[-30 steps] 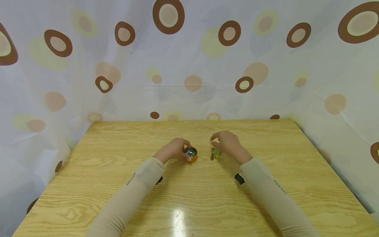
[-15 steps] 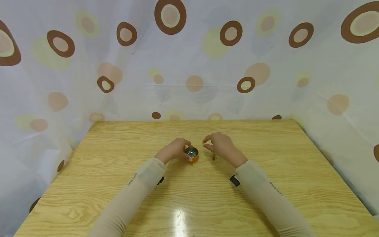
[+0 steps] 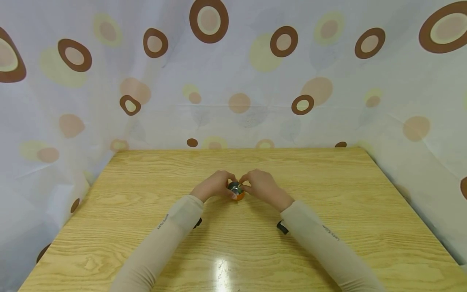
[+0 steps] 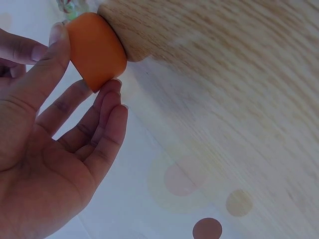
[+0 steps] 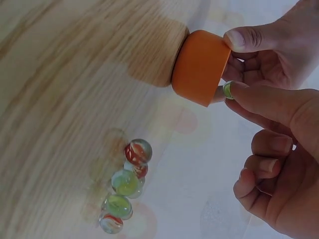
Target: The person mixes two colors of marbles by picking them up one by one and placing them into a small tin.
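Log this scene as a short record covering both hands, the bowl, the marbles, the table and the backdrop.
Left hand: grips the bowl
Right hand: pinches a green marble at the bowl's mouth
Bowl: orange outside, metallic inside; upright on the table
Loose marbles: clear glass with red, white and green-yellow colors; clustered beside the bowl
Table: light wood grain
Backdrop: white, with brown, peach and pale-yellow round shapes

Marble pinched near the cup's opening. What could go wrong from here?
1. The green marble is smooth, round glass in a thumb-and-finger pinch; it might slip and miss the orange cup.
2. The right hand works close to the left hand holding the cup; a knock might tip it.
3. Loose marbles on the table could roll if brushed.
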The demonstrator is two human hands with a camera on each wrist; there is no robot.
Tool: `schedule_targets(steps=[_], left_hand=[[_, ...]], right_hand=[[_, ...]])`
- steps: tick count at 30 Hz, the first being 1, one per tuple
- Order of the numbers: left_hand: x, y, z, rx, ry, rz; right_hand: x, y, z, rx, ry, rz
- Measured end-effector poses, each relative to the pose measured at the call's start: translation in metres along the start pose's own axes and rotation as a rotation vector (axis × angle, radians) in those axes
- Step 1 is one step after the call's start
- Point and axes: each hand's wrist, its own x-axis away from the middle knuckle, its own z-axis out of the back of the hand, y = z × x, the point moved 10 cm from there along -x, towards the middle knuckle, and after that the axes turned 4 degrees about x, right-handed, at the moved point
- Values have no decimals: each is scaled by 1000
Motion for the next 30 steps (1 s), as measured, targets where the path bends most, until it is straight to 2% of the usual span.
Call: schedule_targets(steps=[11,18,30], left_hand=[[1,1,0,6,-2,-20],[0,1,-1,11,-4,-18],[-2,1,0,-32,17,-29]], right_hand=[[-4,-7,-4,-7,-14,1],[-5,-10,-5,-24,10,27],[3,7,8,9,55,7]])
